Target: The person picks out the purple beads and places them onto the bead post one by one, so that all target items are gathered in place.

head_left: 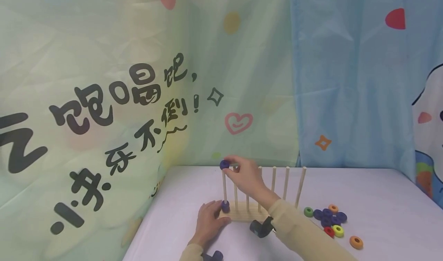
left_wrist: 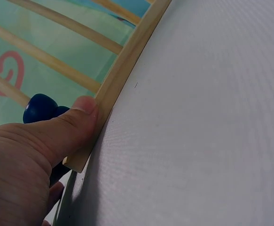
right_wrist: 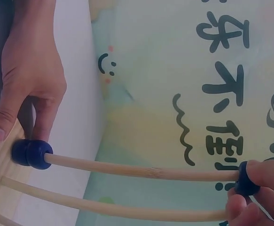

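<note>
Right hand (head_left: 250, 177) pinches dark-blue ring (head_left: 224, 164) at tip of the outermost 9 o'clock peg (head_left: 224, 188); can't tell if threaded. Two stacked rings (head_left: 225, 206), also dark blue, sit round that peg's foot. Left hand (head_left: 207, 220) grips wooden base (head_left: 240, 211) at its 9 o'clock end. Loose rings (head_left: 326, 222) — green, blue, red, yellow, orange — lie on white table (head_left: 384, 203), 4 o'clock from the pegs.

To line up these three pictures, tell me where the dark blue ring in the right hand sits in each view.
Head: the ring is below the middle, at the top of the leftmost peg, pinched by the right hand.
Left wrist: not in this picture.
Right wrist: lower right, at the peg's tip.
Shared landmark: the left hand, gripping the wooden base.
</note>
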Tool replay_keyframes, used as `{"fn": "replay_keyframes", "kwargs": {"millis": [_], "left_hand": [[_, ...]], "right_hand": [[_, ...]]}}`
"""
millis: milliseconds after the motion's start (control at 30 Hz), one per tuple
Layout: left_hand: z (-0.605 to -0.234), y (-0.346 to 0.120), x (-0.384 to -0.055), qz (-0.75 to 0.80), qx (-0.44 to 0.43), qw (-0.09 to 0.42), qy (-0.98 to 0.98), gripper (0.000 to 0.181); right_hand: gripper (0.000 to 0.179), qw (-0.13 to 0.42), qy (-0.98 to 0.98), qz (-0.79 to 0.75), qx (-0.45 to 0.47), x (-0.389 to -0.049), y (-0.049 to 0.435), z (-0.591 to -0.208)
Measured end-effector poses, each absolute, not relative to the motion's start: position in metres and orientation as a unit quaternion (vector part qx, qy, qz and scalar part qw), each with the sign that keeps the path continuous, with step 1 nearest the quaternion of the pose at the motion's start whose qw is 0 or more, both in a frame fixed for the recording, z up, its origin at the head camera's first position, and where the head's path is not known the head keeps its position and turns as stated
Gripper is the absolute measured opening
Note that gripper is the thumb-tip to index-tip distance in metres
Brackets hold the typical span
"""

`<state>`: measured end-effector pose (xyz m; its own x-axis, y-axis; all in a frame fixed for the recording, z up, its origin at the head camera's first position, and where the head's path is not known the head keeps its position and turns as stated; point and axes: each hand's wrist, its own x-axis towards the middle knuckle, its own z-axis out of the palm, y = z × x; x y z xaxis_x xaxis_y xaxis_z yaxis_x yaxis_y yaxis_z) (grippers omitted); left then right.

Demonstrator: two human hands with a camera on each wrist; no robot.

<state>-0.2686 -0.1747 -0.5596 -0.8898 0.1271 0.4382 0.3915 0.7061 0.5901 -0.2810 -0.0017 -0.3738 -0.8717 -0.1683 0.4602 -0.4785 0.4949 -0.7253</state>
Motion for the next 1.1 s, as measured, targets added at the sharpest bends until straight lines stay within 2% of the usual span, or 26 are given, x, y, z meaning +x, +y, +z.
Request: {"fn": "replay_keyframes", "kwargs": {"millis": [500, 1100], "left_hand": [[-0.561, -0.175, -0.271, -0.357, -0.130, 0.165, -0.910, 0.057], [-0.560, -0.174, -0.272, -0.356, -0.123, 0.158, -0.913, 0.055]], "right_hand": [[0.032, 0.197, -0.851, 0.432, 0.226, -0.286, -0.005, -0.382], [0.033, 0.184, -0.860, 0.428, 0.209, -0.282, -0.007, -0.387]]}}
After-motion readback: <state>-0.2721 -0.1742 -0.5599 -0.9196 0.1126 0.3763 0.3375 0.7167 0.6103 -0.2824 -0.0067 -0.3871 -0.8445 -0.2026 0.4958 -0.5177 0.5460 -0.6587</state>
